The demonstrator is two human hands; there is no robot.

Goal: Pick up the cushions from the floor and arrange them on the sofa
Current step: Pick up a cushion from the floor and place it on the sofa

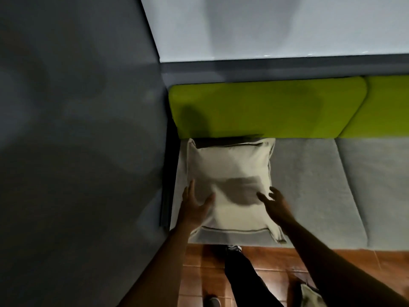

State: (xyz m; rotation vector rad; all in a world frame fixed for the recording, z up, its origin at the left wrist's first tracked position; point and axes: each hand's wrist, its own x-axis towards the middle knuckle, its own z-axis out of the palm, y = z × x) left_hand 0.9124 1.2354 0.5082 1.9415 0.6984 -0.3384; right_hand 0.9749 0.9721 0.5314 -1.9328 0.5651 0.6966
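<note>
Head view: the cream cushion (230, 171) lies flat on the grey sofa seat (309, 185), at its left end beside the dark wall (77, 129). Its far edge is near the green backrest (265, 107). Your left hand (194, 207) rests on the cushion's near-left part, fingers straight, thumb spread, gripping nothing. Your right hand (275, 203) is at the cushion's right edge, fingers loosely spread, nothing held; contact unclear.

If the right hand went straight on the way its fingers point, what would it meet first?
Most likely the beige cushion: the right hand points up and left over its right half. Depth is unclear, so it may already be touching.
</note>
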